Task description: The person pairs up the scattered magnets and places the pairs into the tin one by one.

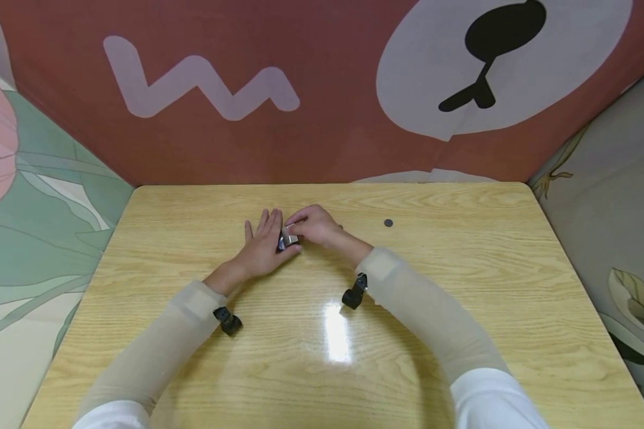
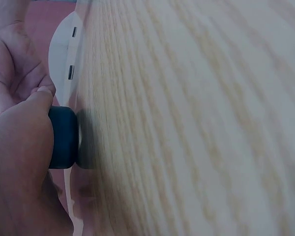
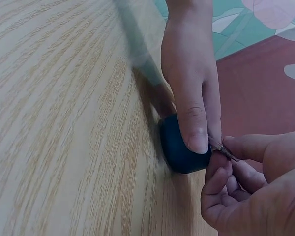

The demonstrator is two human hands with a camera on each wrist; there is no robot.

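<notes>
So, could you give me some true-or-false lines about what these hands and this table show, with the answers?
1. The right hand pinches a small thin piece. True.
2. The left hand touches a rounded blue object. True.
3. Nothing lies to the right of the hands. False: a dark round disc lies there on the table.
4. Both forearms are bare. False: beige sleeves cover them.
5. The wall behind the table is reddish brown with pale shapes. True.

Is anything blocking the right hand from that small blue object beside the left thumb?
Nothing visible: the right hand pinches a thin piece at the top of the blue object. The left hand touches its side without blocking.
</notes>
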